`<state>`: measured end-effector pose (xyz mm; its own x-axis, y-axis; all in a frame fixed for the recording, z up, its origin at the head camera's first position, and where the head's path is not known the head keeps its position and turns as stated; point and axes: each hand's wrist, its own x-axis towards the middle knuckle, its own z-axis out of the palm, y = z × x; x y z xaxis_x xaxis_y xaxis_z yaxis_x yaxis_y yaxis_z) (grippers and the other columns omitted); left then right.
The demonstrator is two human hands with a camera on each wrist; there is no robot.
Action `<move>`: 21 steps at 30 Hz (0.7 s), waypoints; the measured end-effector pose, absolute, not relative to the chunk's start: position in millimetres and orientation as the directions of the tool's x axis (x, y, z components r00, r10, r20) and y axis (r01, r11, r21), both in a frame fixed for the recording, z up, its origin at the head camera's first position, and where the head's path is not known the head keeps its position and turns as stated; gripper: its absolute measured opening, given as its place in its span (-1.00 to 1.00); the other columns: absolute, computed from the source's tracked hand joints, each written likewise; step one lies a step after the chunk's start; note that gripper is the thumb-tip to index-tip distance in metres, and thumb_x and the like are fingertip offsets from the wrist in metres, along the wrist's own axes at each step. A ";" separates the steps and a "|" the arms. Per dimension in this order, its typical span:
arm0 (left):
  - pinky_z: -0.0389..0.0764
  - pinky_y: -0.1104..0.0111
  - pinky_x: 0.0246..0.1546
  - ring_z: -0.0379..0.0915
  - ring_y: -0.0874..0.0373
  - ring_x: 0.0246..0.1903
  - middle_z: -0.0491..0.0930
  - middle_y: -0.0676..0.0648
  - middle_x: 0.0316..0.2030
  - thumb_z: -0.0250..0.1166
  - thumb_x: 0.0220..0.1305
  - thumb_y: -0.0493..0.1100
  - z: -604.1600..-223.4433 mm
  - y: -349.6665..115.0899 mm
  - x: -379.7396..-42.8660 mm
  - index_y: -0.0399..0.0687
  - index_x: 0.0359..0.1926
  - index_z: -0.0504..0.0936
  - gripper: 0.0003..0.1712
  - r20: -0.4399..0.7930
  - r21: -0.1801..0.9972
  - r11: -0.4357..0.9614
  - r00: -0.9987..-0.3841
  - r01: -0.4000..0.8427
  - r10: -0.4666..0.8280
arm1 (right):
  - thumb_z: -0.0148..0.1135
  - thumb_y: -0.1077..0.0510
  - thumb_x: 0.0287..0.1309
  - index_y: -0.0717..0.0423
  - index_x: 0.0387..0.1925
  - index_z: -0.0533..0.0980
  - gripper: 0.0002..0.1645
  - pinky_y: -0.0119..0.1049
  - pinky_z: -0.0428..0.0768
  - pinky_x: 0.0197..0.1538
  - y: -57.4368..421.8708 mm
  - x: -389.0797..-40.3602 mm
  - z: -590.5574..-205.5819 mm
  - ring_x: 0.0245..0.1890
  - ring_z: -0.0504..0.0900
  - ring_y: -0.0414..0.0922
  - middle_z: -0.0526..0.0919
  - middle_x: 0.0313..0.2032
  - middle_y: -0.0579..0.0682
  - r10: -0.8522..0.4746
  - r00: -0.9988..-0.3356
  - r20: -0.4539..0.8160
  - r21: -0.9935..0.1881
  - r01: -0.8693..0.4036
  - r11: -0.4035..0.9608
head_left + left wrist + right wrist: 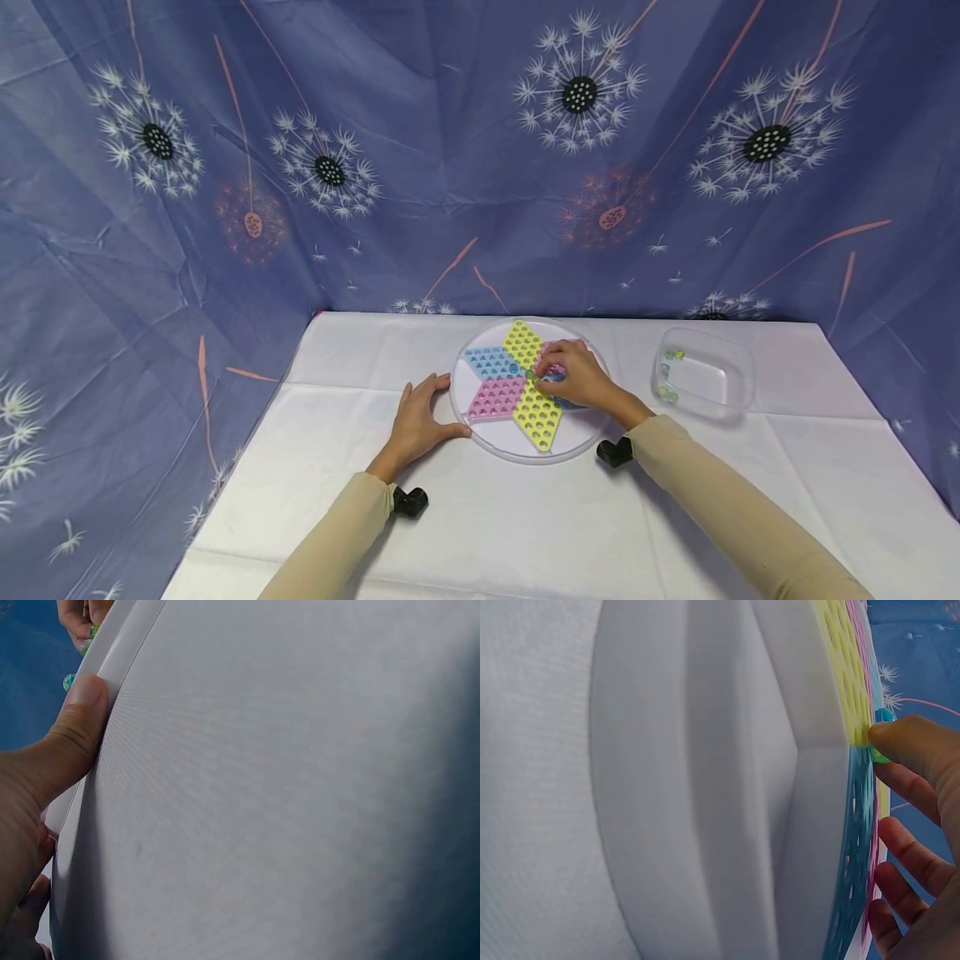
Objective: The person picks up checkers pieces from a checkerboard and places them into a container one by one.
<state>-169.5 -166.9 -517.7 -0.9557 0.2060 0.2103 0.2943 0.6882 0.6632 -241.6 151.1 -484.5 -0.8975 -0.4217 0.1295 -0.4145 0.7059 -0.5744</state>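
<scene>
A round white Chinese checkers board (pixel 495 437) lies on the table, its star in yellow, blue and pink sections full of small holes. At the star's centre, my right hand (pixel 581 375) pinches a green marble (pixel 880 756) between thumb and forefinger, the other fingers spread above the board. A blue-green marble (pixel 513 368) sits just left of those fingertips. My left hand (pixel 418 423) rests at the board's left rim, with the thumb (pixel 82 705) against the edge and the fingers spread along the side. In the left wrist view, two green marbles show by the right fingertips.
Right of the board stands a clear plastic tub (pixel 731 367) holding several green and yellowish marbles (pixel 667 395) along its left side. A white cloth (pixel 525 533) covers the table. Behind and to the left hangs a blue curtain (pixel 450 150) with dandelion prints.
</scene>
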 end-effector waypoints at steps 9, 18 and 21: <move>-0.16 -0.12 0.51 0.18 -0.19 0.47 0.45 -0.23 0.37 0.73 -0.23 0.13 -516.2 -167.7 -170.4 -0.21 0.41 0.45 0.18 0.206 0.645 0.706 -0.957 0.291 0.207 | 0.57 0.04 0.06 -0.12 -0.32 0.75 -0.87 0.22 0.25 0.25 151.6 -243.4 -484.5 0.22 0.35 0.16 0.57 0.11 0.09 -0.425 -0.895 0.133 -0.578 -0.419 0.701; -0.15 -0.13 0.51 0.18 -0.20 0.47 0.45 -0.24 0.37 0.73 -0.22 0.13 -515.5 -167.6 -168.9 -0.23 0.42 0.44 0.18 0.205 0.640 0.709 -0.956 0.295 0.212 | 0.57 0.05 0.06 -0.11 -0.34 0.74 -0.87 0.23 0.23 0.26 151.3 -242.0 -483.7 0.20 0.35 0.16 0.57 0.11 0.10 -0.418 -0.900 0.124 -0.582 -0.408 0.704; -0.17 -0.13 0.51 0.18 -0.20 0.47 0.44 -0.24 0.37 0.73 -0.21 0.12 -515.0 -167.4 -167.3 -0.23 0.42 0.43 0.18 0.195 0.649 0.704 -0.957 0.289 0.213 | 0.57 0.05 0.06 -0.12 -0.35 0.74 -0.88 0.22 0.24 0.23 151.4 -241.1 -484.4 0.20 0.35 0.15 0.57 0.11 0.09 -0.425 -0.896 0.132 -0.582 -0.417 0.698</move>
<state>-167.3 -167.4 -515.0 -0.9574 0.2131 0.1946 0.2886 0.7043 0.6486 -241.1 151.4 -484.4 -0.8956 -0.4248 0.1319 -0.4169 0.6983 -0.5819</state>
